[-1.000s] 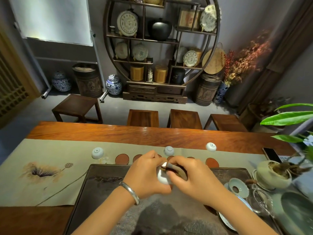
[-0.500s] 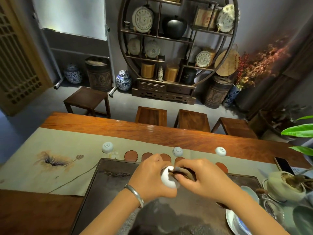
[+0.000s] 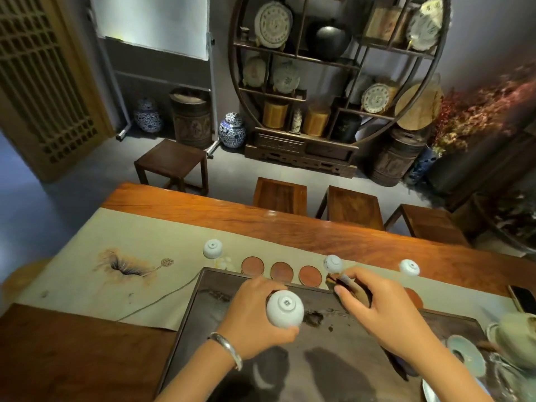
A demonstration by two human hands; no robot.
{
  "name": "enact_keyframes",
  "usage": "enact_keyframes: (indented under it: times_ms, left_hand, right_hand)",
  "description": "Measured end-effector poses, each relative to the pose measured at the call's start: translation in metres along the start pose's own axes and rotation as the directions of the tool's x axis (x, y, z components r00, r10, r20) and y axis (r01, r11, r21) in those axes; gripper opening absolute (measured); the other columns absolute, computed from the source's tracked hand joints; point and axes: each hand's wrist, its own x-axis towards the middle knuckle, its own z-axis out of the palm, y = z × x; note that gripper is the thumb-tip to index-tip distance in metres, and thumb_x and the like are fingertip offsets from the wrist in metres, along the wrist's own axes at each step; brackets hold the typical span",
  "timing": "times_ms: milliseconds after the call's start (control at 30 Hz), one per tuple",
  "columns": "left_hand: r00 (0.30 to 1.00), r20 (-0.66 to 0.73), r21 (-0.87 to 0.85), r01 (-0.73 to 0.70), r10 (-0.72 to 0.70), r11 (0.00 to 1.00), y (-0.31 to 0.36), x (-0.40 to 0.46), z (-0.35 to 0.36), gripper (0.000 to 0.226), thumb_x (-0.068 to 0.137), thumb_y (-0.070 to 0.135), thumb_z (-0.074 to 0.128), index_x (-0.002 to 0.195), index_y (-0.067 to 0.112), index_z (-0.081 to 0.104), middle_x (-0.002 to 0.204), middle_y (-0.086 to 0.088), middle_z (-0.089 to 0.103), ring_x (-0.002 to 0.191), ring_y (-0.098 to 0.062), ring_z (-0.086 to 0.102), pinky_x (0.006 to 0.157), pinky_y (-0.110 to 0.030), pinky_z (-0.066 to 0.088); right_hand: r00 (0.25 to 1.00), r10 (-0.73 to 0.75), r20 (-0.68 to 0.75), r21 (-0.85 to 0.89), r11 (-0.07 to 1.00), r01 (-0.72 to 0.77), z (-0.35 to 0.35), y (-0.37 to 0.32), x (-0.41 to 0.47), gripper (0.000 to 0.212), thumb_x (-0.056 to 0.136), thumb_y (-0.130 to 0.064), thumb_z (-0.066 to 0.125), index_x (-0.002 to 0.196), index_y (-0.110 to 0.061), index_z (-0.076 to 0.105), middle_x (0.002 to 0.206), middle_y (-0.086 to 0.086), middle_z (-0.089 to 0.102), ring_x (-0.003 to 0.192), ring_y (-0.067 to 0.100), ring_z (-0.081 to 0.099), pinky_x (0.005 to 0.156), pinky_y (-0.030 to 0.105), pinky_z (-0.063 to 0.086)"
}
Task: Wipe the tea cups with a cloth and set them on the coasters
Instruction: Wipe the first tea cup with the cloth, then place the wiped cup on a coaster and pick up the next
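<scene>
Glossy porcelain cup (image 3: 285, 311); polished wood table (image 3: 290, 219).

Four small white porcelain tea cups (image 3: 285, 312) show, all upside down. Five round reddish-brown coasters (image 3: 252, 266) are at least partly visible. Four dark wooden stools (image 3: 171, 163) stand beyond the table.

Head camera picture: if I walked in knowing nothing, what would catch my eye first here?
Probably the white tea cup, held upside down in the left hand over the dark tea tray, its base mark facing up. Beside it, the right hand grips a brownish cloth near the tray's far edge. Behind them, round reddish coasters line the pale table runner, with three more upturned cups nearby.
</scene>
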Motion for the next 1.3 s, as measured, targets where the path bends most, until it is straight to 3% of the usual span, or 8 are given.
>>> enact_keyframes:
  times_ms: [367,500,600,767,833,1000,1167,1300]
  left_hand:
    - [0.987,0.019,-0.033,0.158,-0.158,0.987,-0.056,-0.022,-0.027,0.056,0.055,0.034,0.083,0.103,0.035,0.054,0.104,0.018,0.056,0.095,0.000,0.055,0.077,-0.022,0.050]
    - [0.983,-0.003,-0.081,0.183,-0.184,0.980,-0.065,-0.028,-0.025,0.058,0.057,0.032,0.084,0.106,0.037,0.052,0.107,0.020,0.053,0.096,0.006,0.054,0.069,-0.007,0.043]
    - [0.974,-0.020,-0.182,0.216,-0.224,0.959,-0.073,-0.026,-0.020,0.060,0.059,0.026,0.086,0.110,0.037,0.057,0.112,0.020,0.056,0.100,0.005,0.056,0.073,-0.002,0.045]
    - [0.956,0.006,-0.364,0.276,-0.295,0.890,-0.089,-0.014,-0.010,0.057,0.059,0.012,0.089,0.106,0.032,0.062,0.110,0.009,0.067,0.102,-0.007,0.064,0.087,-0.022,0.054]
    - [0.951,-0.001,-0.390,0.283,-0.308,0.876,-0.095,-0.008,-0.006,0.059,0.059,0.012,0.090,0.107,0.030,0.062,0.110,0.006,0.068,0.102,-0.008,0.064,0.087,-0.025,0.054]
    - [0.948,-0.002,-0.359,0.297,-0.319,0.885,-0.119,0.012,-0.001,0.065,0.058,0.016,0.090,0.113,0.032,0.058,0.110,0.007,0.067,0.102,-0.006,0.063,0.090,-0.020,0.051]
    - [0.930,-0.041,-0.321,0.335,-0.366,0.886,-0.146,0.055,0.009,0.064,0.059,0.019,0.090,0.114,0.029,0.059,0.111,0.009,0.065,0.102,-0.009,0.063,0.087,-0.022,0.052]
    - [0.938,-0.052,-0.249,0.320,-0.342,0.914,-0.165,0.098,0.021,0.063,0.059,0.023,0.088,0.112,0.035,0.057,0.112,0.013,0.064,0.102,-0.006,0.062,0.084,-0.016,0.048]
  right_hand:
    - [0.993,0.102,0.059,0.023,0.994,-0.104,0.061,-0.018,-0.018,0.006,0.087,-0.041,0.056,0.088,-0.034,0.056,0.060,-0.006,0.060,0.052,0.007,0.051,0.050,0.024,0.038]
    - [0.991,0.114,0.066,0.043,0.992,-0.117,0.069,-0.025,-0.020,0.004,0.087,-0.039,0.057,0.088,-0.036,0.056,0.062,-0.005,0.062,0.053,0.007,0.052,0.050,0.025,0.039]
    - [0.990,0.120,0.070,0.056,0.991,-0.124,0.070,-0.026,-0.016,0.003,0.088,-0.039,0.057,0.088,-0.036,0.056,0.063,-0.005,0.063,0.051,0.008,0.051,0.050,0.026,0.040]
    - [0.990,0.120,0.074,0.076,0.989,-0.126,0.072,-0.022,-0.006,0.002,0.086,-0.039,0.057,0.087,-0.039,0.055,0.061,-0.004,0.062,0.053,0.011,0.052,0.052,0.027,0.042]
    - [0.988,0.127,0.092,0.073,0.988,-0.134,0.075,-0.017,-0.001,0.002,0.086,-0.039,0.057,0.088,-0.037,0.056,0.061,-0.004,0.062,0.055,0.011,0.053,0.053,0.027,0.043]
    - [0.978,0.162,0.129,0.093,0.980,-0.174,0.081,-0.003,0.015,0.004,0.086,-0.040,0.058,0.086,-0.037,0.056,0.061,-0.002,0.063,0.052,0.011,0.051,0.052,0.029,0.043]
    - [0.973,0.190,0.128,0.106,0.973,-0.204,0.086,0.015,0.038,0.005,0.082,-0.044,0.056,0.083,-0.039,0.055,0.071,-0.017,0.063,0.052,0.012,0.052,0.047,0.021,0.035]
    - [0.968,0.209,0.140,0.099,0.970,-0.224,0.094,0.033,0.055,0.005,0.083,-0.043,0.057,0.085,-0.038,0.056,0.080,-0.026,0.063,0.063,0.007,0.057,0.055,0.021,0.041]
